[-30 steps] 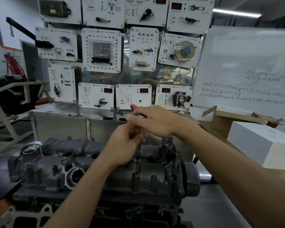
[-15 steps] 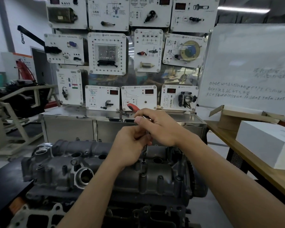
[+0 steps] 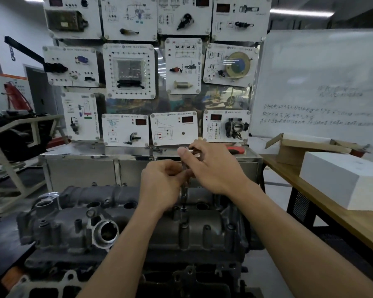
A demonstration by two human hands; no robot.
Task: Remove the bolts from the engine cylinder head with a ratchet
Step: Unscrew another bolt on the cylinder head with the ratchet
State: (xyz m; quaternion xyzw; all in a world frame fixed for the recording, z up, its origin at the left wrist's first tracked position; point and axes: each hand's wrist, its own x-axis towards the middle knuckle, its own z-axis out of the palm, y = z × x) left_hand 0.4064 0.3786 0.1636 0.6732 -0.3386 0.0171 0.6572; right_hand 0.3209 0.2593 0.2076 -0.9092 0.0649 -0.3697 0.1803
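Curling over the ratchet (image 3: 191, 150), the right hand (image 3: 213, 168) grips its top while the left hand (image 3: 162, 183) pinches the upright extension shaft (image 3: 183, 190) between its fingers (image 3: 177, 168).

a white box (image 3: 340, 179) and an open cardboard box (image 3: 306, 150) sit on the wooden tabletop (image 3: 342, 222); behind stand a whiteboard (image 3: 323, 82) and a display of sensor panels (image 3: 129, 69).

I read cyl. head (image 3: 202, 231) as cast metal, matt grey, rough surf.; its port rim (image 3: 95, 235) is bright machined metal. On ratchet (image 3: 191, 150): polished chrome; red handle (image 3: 237, 150) prob. plastic. Rear cabinet (image 3: 80, 175): glossy steel sheet. Side table (image 3: 332, 214): smooth wood, w/ white box (image 3: 342, 179) in matt card.
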